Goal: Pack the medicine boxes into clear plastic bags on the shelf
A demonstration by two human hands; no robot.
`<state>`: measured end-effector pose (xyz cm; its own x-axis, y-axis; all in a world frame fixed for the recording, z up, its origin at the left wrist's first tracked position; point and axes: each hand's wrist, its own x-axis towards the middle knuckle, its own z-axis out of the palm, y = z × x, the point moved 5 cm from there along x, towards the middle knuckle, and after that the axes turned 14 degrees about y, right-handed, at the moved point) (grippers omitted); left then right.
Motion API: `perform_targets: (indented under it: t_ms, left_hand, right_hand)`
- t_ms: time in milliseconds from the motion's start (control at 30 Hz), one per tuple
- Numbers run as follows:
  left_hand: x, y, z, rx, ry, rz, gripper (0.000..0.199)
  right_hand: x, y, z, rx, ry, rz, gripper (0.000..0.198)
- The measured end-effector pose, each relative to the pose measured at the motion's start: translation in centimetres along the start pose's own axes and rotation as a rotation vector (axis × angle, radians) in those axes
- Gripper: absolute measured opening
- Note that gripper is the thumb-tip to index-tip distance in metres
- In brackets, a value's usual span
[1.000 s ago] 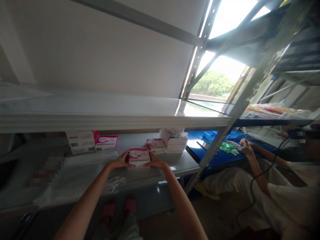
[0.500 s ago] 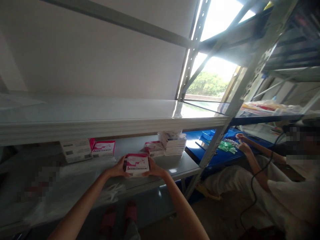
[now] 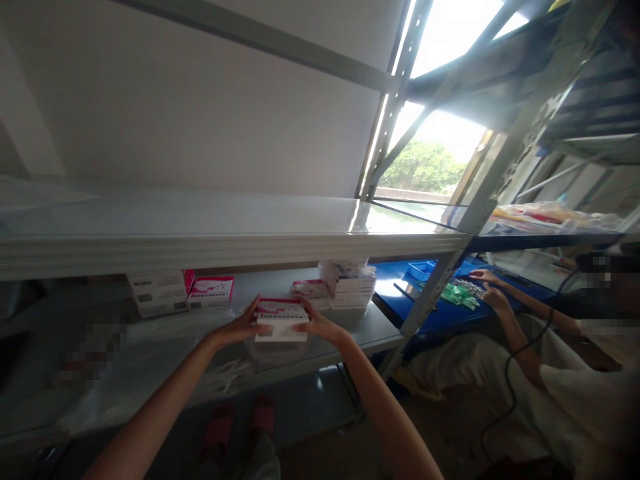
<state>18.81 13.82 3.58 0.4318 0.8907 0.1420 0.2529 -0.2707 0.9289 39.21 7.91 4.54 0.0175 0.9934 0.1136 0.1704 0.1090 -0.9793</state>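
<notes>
Between my two hands is a stack of small pink-and-white boxes (image 3: 281, 328), held above the lower shelf (image 3: 345, 327). My left hand (image 3: 246, 324) is closed on its left side, thumb on the front face. On the opposite side my right hand (image 3: 316, 321) grips it the same way. Behind and to the left, another pink-and-white box (image 3: 212, 292) lies beside a white stack of boxes (image 3: 159, 293). To the right behind my hand are a single pink box (image 3: 310, 292) and a plastic-wrapped stack (image 3: 351, 287).
A white upper shelf (image 3: 240, 217) crosses above my hands. A slanted metal upright (image 3: 435, 293) stands to the right. Beyond it a seated person (image 3: 565, 360) works at a blue table (image 3: 390, 273) with green plastic bags (image 3: 457, 295). Clear plastic film (image 3: 150, 360) covers the left shelf.
Both hands have raised the box stack slightly and tilted it, so more of its white front face shows. The view has shifted a little.
</notes>
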Motion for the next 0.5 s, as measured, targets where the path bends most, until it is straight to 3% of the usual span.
perform_targets:
  t_ms: [100, 233, 367, 500]
  left_hand:
    - [-0.6, 1.9, 0.2, -0.055, -0.079, -0.055, 0.100]
    - [-1.7, 5.2, -0.1, -0.118, -0.094, -0.050, 0.106]
    - [-2.6, 7.0, -0.8, -0.157, -0.058, -0.195, 0.105]
    - [-2.1, 8.1, -1.2, -0.187, 0.025, -0.277, 0.101]
  right_hand:
    - [0.1, -1.1, -0.6, 0.006, -0.007, -0.003, 0.082]
    - [-0.4, -3.0, -1.4, 0.040, -0.039, -0.012, 0.088]
    - [-0.9, -4.4, -1.7, 0.022, -0.085, 0.048, 0.076]
    - [-0.3, -4.3, -1.8, 0.121, -0.107, 0.196, 0.066]
